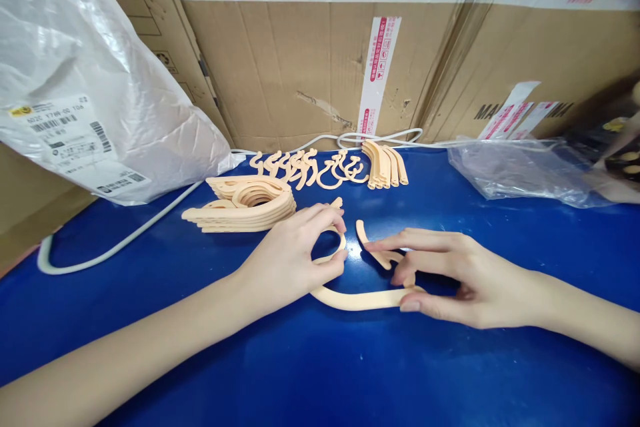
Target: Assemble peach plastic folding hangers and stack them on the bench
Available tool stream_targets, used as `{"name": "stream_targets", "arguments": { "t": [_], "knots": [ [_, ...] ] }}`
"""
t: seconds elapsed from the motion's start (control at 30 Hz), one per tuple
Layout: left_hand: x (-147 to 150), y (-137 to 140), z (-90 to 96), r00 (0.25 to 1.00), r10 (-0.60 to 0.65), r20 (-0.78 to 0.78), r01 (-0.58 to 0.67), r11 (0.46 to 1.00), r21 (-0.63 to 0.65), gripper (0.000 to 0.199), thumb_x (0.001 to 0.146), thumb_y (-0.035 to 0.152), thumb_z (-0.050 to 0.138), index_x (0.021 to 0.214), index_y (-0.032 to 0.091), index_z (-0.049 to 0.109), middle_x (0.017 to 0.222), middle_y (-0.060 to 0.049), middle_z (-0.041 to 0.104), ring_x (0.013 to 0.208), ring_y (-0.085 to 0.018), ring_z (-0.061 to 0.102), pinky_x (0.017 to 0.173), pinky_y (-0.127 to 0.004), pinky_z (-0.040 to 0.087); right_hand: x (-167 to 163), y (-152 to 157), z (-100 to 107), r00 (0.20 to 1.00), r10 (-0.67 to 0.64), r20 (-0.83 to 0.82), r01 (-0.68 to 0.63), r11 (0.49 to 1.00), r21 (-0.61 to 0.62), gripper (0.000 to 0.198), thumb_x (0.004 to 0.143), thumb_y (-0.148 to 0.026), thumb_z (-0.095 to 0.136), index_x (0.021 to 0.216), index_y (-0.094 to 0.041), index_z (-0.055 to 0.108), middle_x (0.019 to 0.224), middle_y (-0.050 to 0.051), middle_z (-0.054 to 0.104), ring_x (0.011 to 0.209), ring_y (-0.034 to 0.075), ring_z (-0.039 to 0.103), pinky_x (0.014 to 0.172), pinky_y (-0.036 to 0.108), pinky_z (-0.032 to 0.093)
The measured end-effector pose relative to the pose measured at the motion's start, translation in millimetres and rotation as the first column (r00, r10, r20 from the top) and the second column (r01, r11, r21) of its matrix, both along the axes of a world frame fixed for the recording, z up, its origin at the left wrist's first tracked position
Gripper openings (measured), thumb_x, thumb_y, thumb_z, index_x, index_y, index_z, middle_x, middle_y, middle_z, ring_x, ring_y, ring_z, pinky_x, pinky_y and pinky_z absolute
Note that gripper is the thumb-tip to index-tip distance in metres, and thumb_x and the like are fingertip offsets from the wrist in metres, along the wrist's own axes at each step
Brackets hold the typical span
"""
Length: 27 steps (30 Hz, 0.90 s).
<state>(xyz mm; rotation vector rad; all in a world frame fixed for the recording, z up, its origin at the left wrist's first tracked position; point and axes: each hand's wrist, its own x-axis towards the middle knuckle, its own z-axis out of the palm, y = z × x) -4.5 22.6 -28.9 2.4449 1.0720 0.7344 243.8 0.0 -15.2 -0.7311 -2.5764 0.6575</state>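
Note:
Between my hands is a beige plastic folding hanger (357, 300), its long curved arm lying low over the blue table. My left hand (305, 247) grips its left side, fingers and thumb curled round a looped part. My right hand (450, 273) pinches the right end of the long arm with the thumb below, while its index finger rests on a short curved beige piece (377, 253). Whether that short piece is joined to the hanger is hidden by the fingers. Just behind my left hand, a stack of folded beige hangers (250, 207) lies on the table.
Loose beige hooks (290, 167) and a bunch of curved arms (383, 165) lie along the back of the blue table (360, 373). A white plastic parcel (100, 93) leans at left. Cardboard boxes (300, 67), a white cable (125, 247) and a clear bag (525, 170) border the surface.

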Motion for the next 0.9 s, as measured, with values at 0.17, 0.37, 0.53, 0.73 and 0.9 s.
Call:
{"name": "stream_targets", "arguments": {
  "t": [0.17, 0.37, 0.53, 0.73, 0.9],
  "knots": [
    [1.1, -2.6, 0.8, 0.999, 0.002, -0.042, 0.000, 0.999, 0.041, 0.013, 0.083, 0.018, 0.056, 0.096, 0.021, 0.055, 0.121, -0.005, 0.061, 0.120, -0.021, 0.054, 0.099, -0.037, 0.043, -6.0, -7.1, 0.2, 0.999, 0.039, 0.025, -0.037, 0.996, -0.081, 0.010, 0.087, -0.025, 0.062, 0.095, -0.018, 0.062, 0.119, 0.008, 0.062, 0.105, 0.014, 0.060, 0.089, 0.024, 0.048],
    [1.3, -3.2, 1.1, 0.999, 0.015, -0.030, -0.015, 1.000, 0.014, 0.014, 0.082, 0.017, 0.058, 0.095, 0.021, 0.056, 0.113, -0.003, 0.062, 0.116, -0.020, 0.055, 0.095, -0.036, 0.045, -7.3, -13.7, -0.4, 0.996, 0.064, 0.063, -0.058, 0.994, -0.093, 0.010, 0.088, -0.019, 0.057, 0.098, -0.019, 0.058, 0.120, 0.008, 0.058, 0.100, 0.012, 0.061, 0.086, 0.022, 0.047],
    [1.5, -3.2, -1.6, 0.999, 0.019, 0.028, -0.019, 1.000, -0.003, 0.014, 0.081, 0.016, 0.059, 0.093, 0.022, 0.056, 0.111, -0.003, 0.064, 0.114, -0.019, 0.056, 0.096, -0.037, 0.044, -6.9, -12.8, -0.8, 0.996, 0.079, 0.038, -0.074, 0.988, -0.134, 0.010, 0.086, -0.016, 0.058, 0.095, -0.019, 0.058, 0.120, 0.007, 0.057, 0.101, 0.012, 0.060, 0.087, 0.021, 0.047],
    [1.1, 0.0, -3.2, 0.999, -0.002, 0.042, 0.005, 0.997, -0.081, 0.007, 0.084, 0.022, 0.059, 0.091, 0.023, 0.059, 0.118, -0.003, 0.063, 0.124, -0.024, 0.047, 0.102, -0.045, 0.040, -9.0, -14.0, 6.3, 0.991, 0.110, 0.078, -0.091, 0.972, -0.218, 0.020, 0.085, -0.009, 0.054, 0.099, -0.021, 0.062, 0.124, 0.006, 0.054, 0.097, 0.011, 0.061, 0.084, 0.021, 0.049],
    [1.3, 0.2, -4.0, 0.998, -0.002, 0.057, 0.005, 0.999, -0.050, 0.006, 0.083, 0.020, 0.059, 0.089, 0.023, 0.059, 0.114, -0.003, 0.064, 0.122, -0.023, 0.049, 0.102, -0.044, 0.040, -10.5, -15.5, 6.6, 0.991, 0.121, 0.055, -0.105, 0.967, -0.234, 0.031, 0.081, -0.002, 0.051, 0.104, -0.020, 0.062, 0.122, 0.007, 0.056, 0.087, 0.010, 0.062, 0.074, 0.018, 0.051]
  ]
}}
